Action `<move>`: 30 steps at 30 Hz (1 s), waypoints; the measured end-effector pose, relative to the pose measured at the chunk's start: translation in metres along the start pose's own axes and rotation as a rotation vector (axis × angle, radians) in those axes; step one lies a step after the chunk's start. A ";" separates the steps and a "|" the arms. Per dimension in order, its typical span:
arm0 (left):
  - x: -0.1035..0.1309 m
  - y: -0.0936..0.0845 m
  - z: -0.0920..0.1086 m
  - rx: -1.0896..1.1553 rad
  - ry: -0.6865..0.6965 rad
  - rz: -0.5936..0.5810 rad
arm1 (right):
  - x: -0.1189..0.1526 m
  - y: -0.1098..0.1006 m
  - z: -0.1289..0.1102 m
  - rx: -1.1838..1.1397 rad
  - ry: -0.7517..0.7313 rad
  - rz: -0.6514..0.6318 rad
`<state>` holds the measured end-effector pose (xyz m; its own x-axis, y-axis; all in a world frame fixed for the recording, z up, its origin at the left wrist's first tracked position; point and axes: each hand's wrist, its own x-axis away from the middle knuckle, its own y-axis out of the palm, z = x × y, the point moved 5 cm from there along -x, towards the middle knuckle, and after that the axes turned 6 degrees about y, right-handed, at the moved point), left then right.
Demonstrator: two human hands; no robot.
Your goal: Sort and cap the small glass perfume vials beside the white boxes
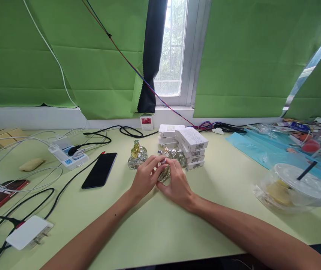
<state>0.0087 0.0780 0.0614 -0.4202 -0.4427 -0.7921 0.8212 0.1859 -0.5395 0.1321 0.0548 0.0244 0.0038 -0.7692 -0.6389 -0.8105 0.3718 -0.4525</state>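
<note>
Two hands closed around a small glass bottle

At the middle of a smooth, pale yellow-green table (205, 232), the left hand (146, 176) and right hand (178, 182) meet on a small glass bottle (164, 175). Both are curled in a grip on it: the left fingers bend over the shiny top, while the right fingers wrap the other side, thumb low near the tabletop. The fingers hide much of the bottle, though its glinting, pale gold-tinted body shows between them.

Just beyond the hands stands a cluster of glass bottles (179, 157), clear and reflective, with rounded tops. At their right and far side rise white boxes (194, 144), flat cardboard slabs with crisp edges, the nearer stack bearing barcodes on its ends. To the left of the hands is a group of gold-capped bottles (138, 157), squat and curved, their glass patterned with highlights.

Farther left lies a black phone (99, 170), a glossy flat rectangle, and past it a white plastic power strip (69, 153) with cables looping around it. A glossy white charger (29, 232) sits at the near left. On the right, a round bowl (295, 187) with a translucent lid is wrapped in crinkled clear plastic, near a wrinkled blue sheet (253, 150). At the far side hang matte green curtains (106, 75), creased horizontally, beside a framed window (171, 56)
</note>
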 end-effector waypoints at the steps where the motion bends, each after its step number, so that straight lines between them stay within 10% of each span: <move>1: 0.000 0.000 0.000 0.001 0.004 0.001 | 0.000 0.000 0.000 -0.003 -0.001 -0.001; 21: 0.001 0.000 -0.006 0.094 -0.020 -0.095 | -0.001 -0.001 -0.001 -0.006 0.005 0.012; 30: 0.001 -0.001 -0.011 0.092 -0.240 0.014 | 0.000 -0.001 0.000 -0.006 0.019 -0.020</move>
<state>0.0029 0.0869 0.0578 -0.3135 -0.6381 -0.7032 0.8627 0.1181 -0.4918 0.1332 0.0545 0.0250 0.0091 -0.7859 -0.6183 -0.8142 0.3532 -0.4609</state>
